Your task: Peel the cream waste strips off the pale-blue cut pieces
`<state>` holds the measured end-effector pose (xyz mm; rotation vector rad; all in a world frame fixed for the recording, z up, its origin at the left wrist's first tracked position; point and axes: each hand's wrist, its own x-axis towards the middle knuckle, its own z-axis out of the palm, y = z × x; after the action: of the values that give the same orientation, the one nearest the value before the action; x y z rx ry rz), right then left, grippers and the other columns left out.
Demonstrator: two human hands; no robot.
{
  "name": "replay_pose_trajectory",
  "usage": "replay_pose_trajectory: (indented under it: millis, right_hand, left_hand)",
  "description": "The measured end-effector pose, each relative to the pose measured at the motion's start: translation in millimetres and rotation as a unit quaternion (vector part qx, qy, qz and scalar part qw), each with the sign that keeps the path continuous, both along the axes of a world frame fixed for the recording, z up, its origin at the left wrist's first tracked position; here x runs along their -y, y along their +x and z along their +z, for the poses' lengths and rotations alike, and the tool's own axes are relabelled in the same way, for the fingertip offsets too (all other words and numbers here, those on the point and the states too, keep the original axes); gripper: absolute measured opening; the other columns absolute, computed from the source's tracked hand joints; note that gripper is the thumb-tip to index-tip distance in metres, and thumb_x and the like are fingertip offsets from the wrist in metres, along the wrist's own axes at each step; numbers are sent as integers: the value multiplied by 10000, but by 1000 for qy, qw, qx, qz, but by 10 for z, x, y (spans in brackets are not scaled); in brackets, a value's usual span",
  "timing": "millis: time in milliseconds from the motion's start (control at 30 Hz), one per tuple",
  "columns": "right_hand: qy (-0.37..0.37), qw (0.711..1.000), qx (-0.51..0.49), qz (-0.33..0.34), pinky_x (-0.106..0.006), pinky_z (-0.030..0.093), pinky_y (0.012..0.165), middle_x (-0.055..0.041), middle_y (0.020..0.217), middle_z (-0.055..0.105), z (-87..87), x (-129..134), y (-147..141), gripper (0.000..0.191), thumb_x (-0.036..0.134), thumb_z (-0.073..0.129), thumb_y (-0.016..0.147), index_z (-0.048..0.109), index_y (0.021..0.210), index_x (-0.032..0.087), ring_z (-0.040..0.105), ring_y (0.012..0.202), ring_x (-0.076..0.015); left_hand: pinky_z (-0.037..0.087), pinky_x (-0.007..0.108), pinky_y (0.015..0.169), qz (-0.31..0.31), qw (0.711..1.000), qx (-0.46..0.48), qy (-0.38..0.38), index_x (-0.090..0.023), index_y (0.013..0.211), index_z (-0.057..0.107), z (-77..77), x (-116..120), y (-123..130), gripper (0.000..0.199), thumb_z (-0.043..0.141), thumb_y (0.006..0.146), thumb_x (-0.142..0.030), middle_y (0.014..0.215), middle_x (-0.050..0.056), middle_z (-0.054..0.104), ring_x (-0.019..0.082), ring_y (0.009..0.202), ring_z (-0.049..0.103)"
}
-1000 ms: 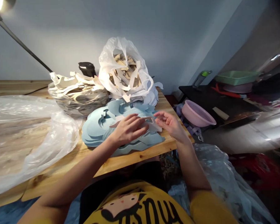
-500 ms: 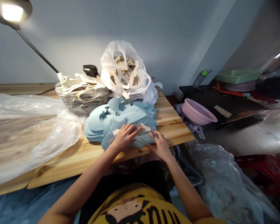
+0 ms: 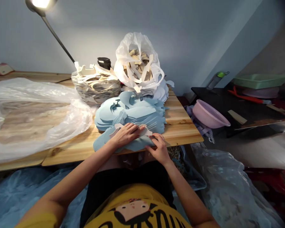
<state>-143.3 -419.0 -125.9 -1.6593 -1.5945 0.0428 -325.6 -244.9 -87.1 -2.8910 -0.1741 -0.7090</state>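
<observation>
A layered pile of light blue cut sheets (image 3: 137,111) lies near the table's front right edge. In front of it is a separate blue piece (image 3: 102,141), with a white cut piece (image 3: 146,130) on top. My left hand (image 3: 127,134) rests on the white piece, palm down, its fingers close together and pointing right. At the right end of the white piece, my right hand (image 3: 159,147) has its thumb and fingertips at the edge of the blue and white pieces, apparently pinching them. The undersides of both hands' fingers are hidden.
Behind the blue pile stand a clear bag of pale cutouts (image 3: 96,85) and a white bag of scraps (image 3: 139,66). Plastic sheeting (image 3: 83,117) covers the table's left side. A lamp (image 3: 58,39) stands behind. A pink basin (image 3: 210,114) is at the right.
The view has shifted, so the scene sits further right. The front blue piece now extends further left from the pile under my left hand, and the white piece lies more along it.
</observation>
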Motion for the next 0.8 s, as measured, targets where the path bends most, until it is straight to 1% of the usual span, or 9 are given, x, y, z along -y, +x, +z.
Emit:
replay_pose_trajectory:
  millis: [100, 167, 233, 300, 400, 467, 567, 667, 800]
  right_hand:
    - [46, 981, -185, -39, -457, 529, 947, -126, 1079, 691, 57, -18, 13, 293, 453, 631, 926, 748, 1072, 227, 634, 1048, -294]
    - [19, 951, -309, -21, -387, 558, 796, -91, 934, 723, 118, -69, 14, 295, 470, 648, 912, 753, 1014, 213, 669, 876, -250]
    - [-8, 918, -398, 3, -305, 526, 650, -48, 761, 711, 185, -147, 15, 296, 478, 706, 868, 760, 933, 194, 638, 688, -188]
    - [8, 895, -446, -4, -251, 465, 563, -18, 647, 675, 255, -222, 38, 284, 459, 764, 818, 763, 858, 177, 573, 578, -136]
    - [92, 850, -515, -57, -211, 397, 485, 0, 589, 649, 365, -262, 162, 280, 425, 838, 730, 758, 805, 168, 507, 502, -92]
    - [153, 804, -568, -86, -191, 380, 453, 19, 568, 629, 435, -218, 299, 293, 405, 888, 650, 735, 746, 174, 488, 477, -73]
    - [198, 754, -618, -100, -168, 426, 457, 22, 610, 659, 511, -71, 491, 319, 364, 935, 571, 718, 717, 181, 535, 503, -64]
    - [176, 749, -630, -109, -156, 500, 504, -13, 695, 726, 537, 77, 561, 330, 341, 949, 568, 749, 773, 176, 608, 551, -71]
    - [153, 761, -622, -100, -157, 539, 519, -30, 702, 752, 546, 125, 445, 326, 340, 958, 569, 767, 778, 179, 632, 525, -76]
  left_hand:
    - [478, 350, 809, 6, 999, 30, 40, -190, 1498, 420, 22, 93, -59, 488, 501, 1021, -258, 1034, 92, 676, 223, 887, 617]
    - [481, 338, 840, -3, 997, 39, 68, -195, 1517, 385, 9, 142, -93, 518, 505, 1014, -207, 1058, 85, 688, 207, 903, 639]
    - [488, 336, 903, -9, 996, 42, 85, -195, 1536, 353, -24, 157, -107, 561, 502, 998, -140, 1067, 80, 698, 200, 937, 659]
    - [477, 369, 1008, 4, 995, 50, 83, -191, 1554, 323, -73, 138, -94, 601, 493, 986, -100, 1133, 98, 697, 215, 1028, 666]
    - [415, 464, 1138, 43, 994, 91, 47, -193, 1578, 262, -168, 74, -34, 641, 474, 982, -88, 1387, 174, 587, 280, 1297, 566]
    - [437, 491, 1125, 82, 987, 140, 5, -177, 1587, 224, -222, 31, 12, 654, 474, 986, -114, 1491, 229, 480, 318, 1398, 475]
    - [478, 495, 1088, 122, 979, 157, -45, -161, 1569, 281, -235, -8, 53, 612, 477, 990, -147, 1487, 246, 470, 335, 1394, 475]
    - [502, 476, 1069, 106, 980, 157, -66, -170, 1515, 392, -145, 1, 49, 537, 483, 986, -147, 1422, 215, 525, 311, 1336, 527]
    - [534, 435, 1019, 78, 964, 253, -37, -185, 1440, 475, 41, 134, 48, 493, 557, 955, -152, 1298, 176, 590, 272, 1229, 588]
